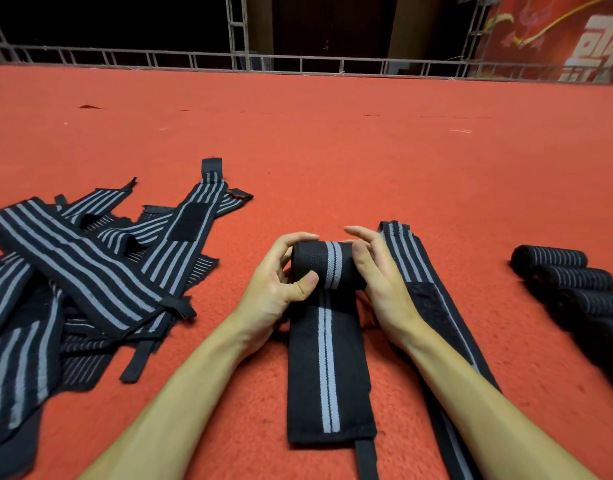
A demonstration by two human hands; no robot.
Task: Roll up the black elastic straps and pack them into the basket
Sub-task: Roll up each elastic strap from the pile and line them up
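Note:
A black elastic strap with a grey centre stripe [327,368] lies flat on the red carpet, its far end wound into a roll [327,265]. My left hand [280,282] grips the roll's left end, thumb pressed on its front. My right hand [377,271] holds the right end with fingers curled over the top. A second flat strap [433,299] lies just right of my right wrist, partly under my forearm. No basket is in view.
A heap of loose striped straps [90,271] covers the carpet at the left. Several finished rolls [571,285] sit in a row at the right edge. A metal truss railing [298,62] borders the carpet [332,150] far ahead.

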